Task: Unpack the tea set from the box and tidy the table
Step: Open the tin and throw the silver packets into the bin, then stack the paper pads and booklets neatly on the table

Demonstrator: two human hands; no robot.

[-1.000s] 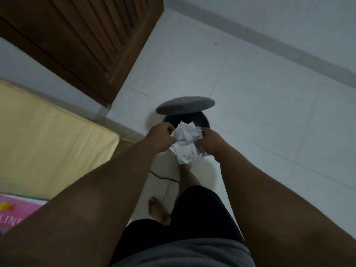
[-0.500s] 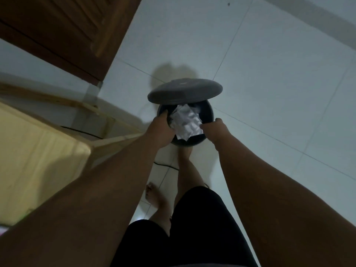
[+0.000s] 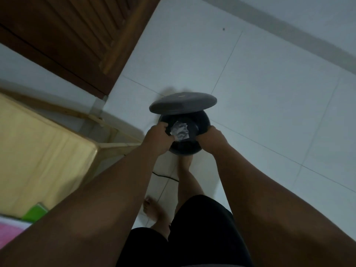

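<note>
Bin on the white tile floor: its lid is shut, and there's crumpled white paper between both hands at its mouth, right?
Not quite: the lid is raised, not shut. The head view shows it tilted up behind the open bin on the white tile floor, and the crumpled white paper does sit at the bin's mouth between the left hand and the right hand.

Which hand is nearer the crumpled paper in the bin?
The left hand: its fingers reach the edge of the crumpled paper inside the bin. The right hand sits at the opposite rim, with a dark gap between.
</note>
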